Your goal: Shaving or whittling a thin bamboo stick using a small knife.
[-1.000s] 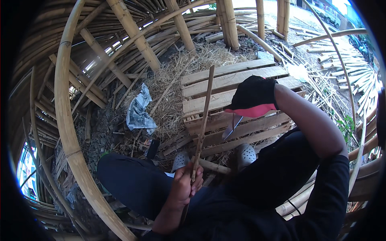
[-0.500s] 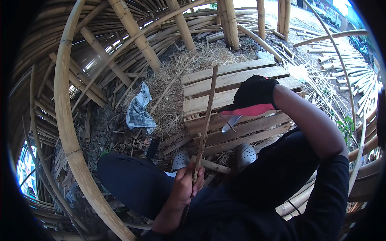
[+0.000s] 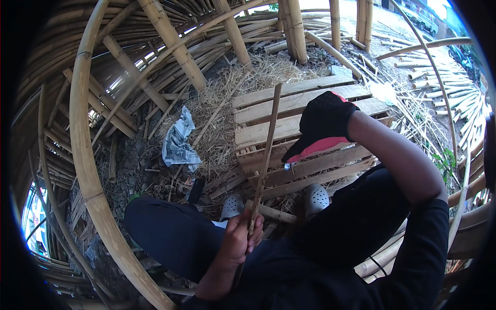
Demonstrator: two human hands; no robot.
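Observation:
My bare left hand [image 3: 239, 241] is closed round the lower part of a long, thin bamboo strip [image 3: 269, 135], which rises upright and leans slightly right. On my right hand [image 3: 326, 124] is a black glove with a red palm side. It is bent over above the slatted wooden pallet [image 3: 263, 135], a little to the right of the strip, with its fingers curled. Just under the glove's fingertips shows a pale bit of a knife blade [image 3: 288, 166]; the handle and most of the blade are hidden by the glove.
Crumpled newspaper [image 3: 181, 142] lies on straw [image 3: 219, 111] left of the pallet. A thick curved bamboo pole [image 3: 85, 155] arcs along my left. Cut bamboo pieces [image 3: 457, 98] are spread at the right. My grey clogs [image 3: 316, 199] stand at the pallet's near edge.
My gloved right hand has turned and lifted slightly, so the blade that showed below it is now mostly hidden. My left hand and the strip have stayed put.

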